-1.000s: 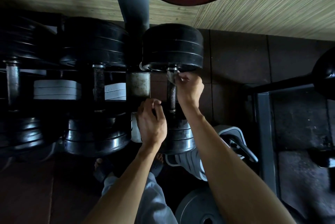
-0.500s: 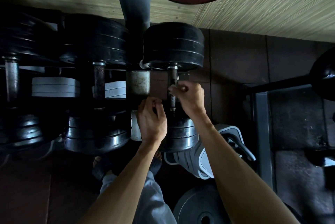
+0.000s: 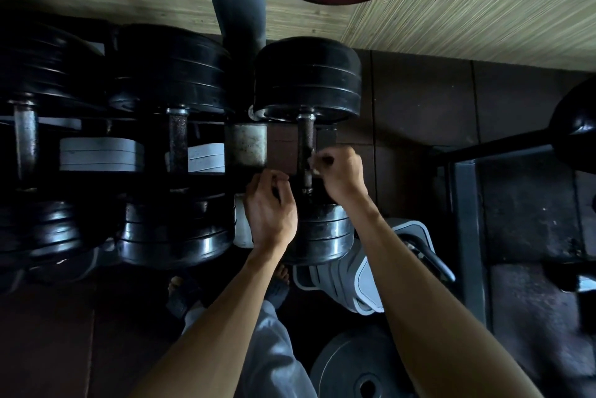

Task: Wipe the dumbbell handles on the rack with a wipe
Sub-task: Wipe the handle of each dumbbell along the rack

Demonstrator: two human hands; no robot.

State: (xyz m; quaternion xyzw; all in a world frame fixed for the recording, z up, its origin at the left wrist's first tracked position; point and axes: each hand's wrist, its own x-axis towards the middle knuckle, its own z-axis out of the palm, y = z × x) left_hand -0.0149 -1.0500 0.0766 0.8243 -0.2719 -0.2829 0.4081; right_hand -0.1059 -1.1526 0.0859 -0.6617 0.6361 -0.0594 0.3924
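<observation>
Right hand (image 3: 338, 177) has slid down the handle (image 3: 305, 147), fingers pinching a barely visible wipe (image 3: 314, 170); left hand (image 3: 271, 210) curled, grip unclear; grey post (image 3: 246, 146) just left.

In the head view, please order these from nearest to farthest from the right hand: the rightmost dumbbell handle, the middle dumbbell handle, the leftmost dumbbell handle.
From the right hand:
1. Rightmost dumbbell handle, against the fingers.
2. Middle dumbbell handle, left of the grey post.
3. Leftmost dumbbell handle, near the left edge.
</observation>
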